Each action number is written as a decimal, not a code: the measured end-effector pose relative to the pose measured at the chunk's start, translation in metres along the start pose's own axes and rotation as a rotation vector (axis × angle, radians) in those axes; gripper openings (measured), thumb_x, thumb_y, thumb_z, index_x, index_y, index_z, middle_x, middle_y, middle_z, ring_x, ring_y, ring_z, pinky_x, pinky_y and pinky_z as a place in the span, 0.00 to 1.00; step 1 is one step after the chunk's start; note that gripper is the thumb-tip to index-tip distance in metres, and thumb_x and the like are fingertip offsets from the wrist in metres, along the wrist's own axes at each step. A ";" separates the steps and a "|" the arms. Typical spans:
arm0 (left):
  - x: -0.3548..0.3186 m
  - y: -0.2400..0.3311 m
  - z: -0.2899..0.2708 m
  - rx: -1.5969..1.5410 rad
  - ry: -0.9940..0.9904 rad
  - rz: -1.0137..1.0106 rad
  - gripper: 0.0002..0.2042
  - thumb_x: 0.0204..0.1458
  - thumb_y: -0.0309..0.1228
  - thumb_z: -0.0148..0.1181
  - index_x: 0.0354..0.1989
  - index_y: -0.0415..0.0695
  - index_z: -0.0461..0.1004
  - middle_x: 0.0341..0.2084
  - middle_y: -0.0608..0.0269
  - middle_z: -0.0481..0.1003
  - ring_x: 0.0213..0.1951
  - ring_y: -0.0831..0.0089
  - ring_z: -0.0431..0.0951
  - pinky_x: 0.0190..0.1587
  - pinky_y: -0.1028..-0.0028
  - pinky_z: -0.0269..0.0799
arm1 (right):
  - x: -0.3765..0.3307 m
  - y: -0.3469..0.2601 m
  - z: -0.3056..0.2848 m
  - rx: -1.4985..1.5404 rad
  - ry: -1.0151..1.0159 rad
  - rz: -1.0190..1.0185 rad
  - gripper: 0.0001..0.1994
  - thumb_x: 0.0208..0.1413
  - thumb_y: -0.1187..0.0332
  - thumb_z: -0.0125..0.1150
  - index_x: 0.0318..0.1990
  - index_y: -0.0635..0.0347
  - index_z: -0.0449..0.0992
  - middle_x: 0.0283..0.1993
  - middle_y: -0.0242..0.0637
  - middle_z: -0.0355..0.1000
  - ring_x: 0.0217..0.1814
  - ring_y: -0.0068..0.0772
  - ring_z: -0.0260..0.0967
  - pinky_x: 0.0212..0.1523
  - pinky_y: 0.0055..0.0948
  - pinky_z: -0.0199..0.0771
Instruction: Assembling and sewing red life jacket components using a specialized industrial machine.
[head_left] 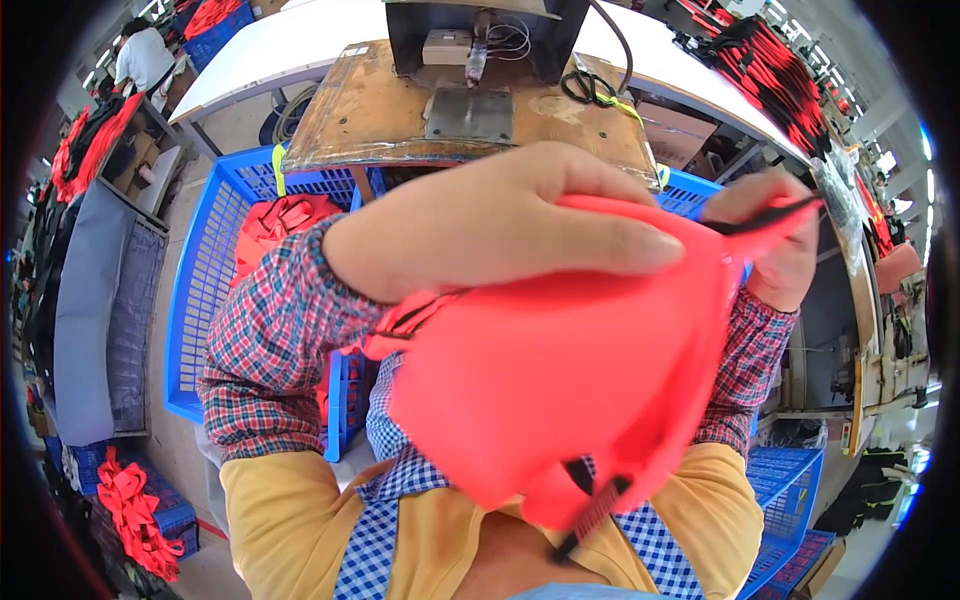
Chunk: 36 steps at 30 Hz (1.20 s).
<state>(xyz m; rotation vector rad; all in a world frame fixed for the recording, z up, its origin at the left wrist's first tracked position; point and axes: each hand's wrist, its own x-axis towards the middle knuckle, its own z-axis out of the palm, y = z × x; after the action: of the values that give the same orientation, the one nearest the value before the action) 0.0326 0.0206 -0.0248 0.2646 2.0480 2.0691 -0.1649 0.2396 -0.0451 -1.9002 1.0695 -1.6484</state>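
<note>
Holding coral-red cloth [280,216], a blue latticed plastic basket [188,335] stands left of the raised left hand [500,215] and right hand [785,262], both closed on black-trimmed coral-red fabric [545,375]

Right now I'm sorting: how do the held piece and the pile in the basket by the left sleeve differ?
The left hand and right hand grip the held piece; the pile lies in the basket. The held piece spreads broad; the pile is crumpled. Both are red.
</note>
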 end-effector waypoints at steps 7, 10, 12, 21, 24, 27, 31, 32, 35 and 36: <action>0.014 -0.046 -0.037 0.473 0.170 -0.020 0.17 0.56 0.38 0.59 0.44 0.36 0.74 0.33 0.66 0.76 0.38 0.81 0.72 0.42 0.79 0.68 | 0.026 0.026 0.046 -0.672 0.096 0.273 0.22 0.50 0.67 0.65 0.52 0.66 0.71 0.53 0.41 0.72 0.58 0.34 0.67 0.59 0.31 0.63; 0.015 -0.055 -0.050 0.673 0.219 0.041 0.17 0.54 0.38 0.59 0.43 0.35 0.74 0.30 0.61 0.75 0.34 0.78 0.72 0.39 0.77 0.68 | 0.037 0.054 0.054 -0.952 -0.165 0.362 0.20 0.51 0.62 0.63 0.48 0.65 0.74 0.48 0.45 0.74 0.53 0.41 0.70 0.53 0.33 0.67; 0.012 -0.058 -0.060 0.689 0.265 0.043 0.18 0.53 0.39 0.59 0.42 0.34 0.74 0.27 0.56 0.75 0.31 0.76 0.72 0.37 0.75 0.69 | 0.038 0.073 0.055 -0.799 -0.096 0.444 0.14 0.49 0.65 0.62 0.41 0.66 0.75 0.35 0.50 0.74 0.40 0.54 0.70 0.41 0.40 0.70; 0.008 -0.087 -0.126 0.680 0.404 -0.124 0.14 0.54 0.37 0.61 0.42 0.40 0.77 0.30 0.70 0.75 0.33 0.82 0.73 0.39 0.80 0.68 | 0.055 0.165 0.040 -0.608 -0.006 0.535 0.14 0.49 0.66 0.62 0.40 0.67 0.76 0.33 0.43 0.74 0.34 0.33 0.71 0.36 0.29 0.70; 0.010 -0.089 -0.142 0.525 0.465 -0.211 0.15 0.53 0.37 0.62 0.43 0.39 0.76 0.31 0.70 0.75 0.34 0.83 0.73 0.38 0.81 0.69 | 0.067 0.192 0.036 -0.488 0.040 0.622 0.12 0.52 0.67 0.62 0.40 0.66 0.76 0.31 0.32 0.74 0.33 0.20 0.67 0.34 0.23 0.68; 0.018 -0.098 -0.165 0.394 0.509 -0.234 0.12 0.54 0.35 0.60 0.42 0.40 0.77 0.30 0.70 0.75 0.34 0.83 0.73 0.37 0.82 0.68 | 0.077 0.213 0.035 -0.268 0.116 0.722 0.11 0.52 0.67 0.62 0.40 0.65 0.76 0.32 0.28 0.73 0.32 0.17 0.67 0.33 0.20 0.67; 0.032 -0.106 -0.189 0.319 0.530 -0.254 0.15 0.53 0.34 0.62 0.46 0.38 0.75 0.34 0.66 0.76 0.35 0.81 0.75 0.38 0.81 0.71 | 0.084 0.247 0.021 -0.009 0.201 0.806 0.10 0.52 0.68 0.62 0.41 0.63 0.76 0.33 0.26 0.73 0.33 0.15 0.68 0.32 0.17 0.67; 0.032 -0.110 -0.195 0.310 0.541 -0.245 0.18 0.52 0.35 0.64 0.48 0.36 0.74 0.36 0.64 0.77 0.36 0.80 0.76 0.40 0.81 0.72 | 0.087 0.251 0.022 -0.006 0.196 0.804 0.10 0.52 0.68 0.62 0.41 0.63 0.76 0.33 0.26 0.73 0.33 0.15 0.68 0.32 0.17 0.67; 0.037 -0.119 -0.208 0.290 0.601 -0.229 0.19 0.52 0.35 0.64 0.49 0.35 0.73 0.39 0.62 0.77 0.38 0.78 0.77 0.41 0.80 0.73 | 0.094 0.261 0.020 0.052 0.251 0.796 0.10 0.51 0.69 0.63 0.40 0.65 0.76 0.33 0.28 0.73 0.33 0.16 0.69 0.32 0.18 0.68; 0.040 -0.119 -0.212 0.289 0.601 -0.227 0.19 0.52 0.35 0.64 0.49 0.35 0.73 0.39 0.62 0.77 0.38 0.78 0.77 0.41 0.80 0.73 | 0.096 0.264 0.019 0.068 0.286 0.792 0.10 0.51 0.70 0.63 0.39 0.65 0.76 0.33 0.29 0.74 0.33 0.17 0.70 0.33 0.18 0.69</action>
<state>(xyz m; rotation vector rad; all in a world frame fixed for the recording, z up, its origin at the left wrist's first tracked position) -0.0614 -0.1707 -0.1480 -0.5945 2.5592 1.8541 -0.2206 -0.0016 -0.1790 -0.9828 1.5821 -1.4495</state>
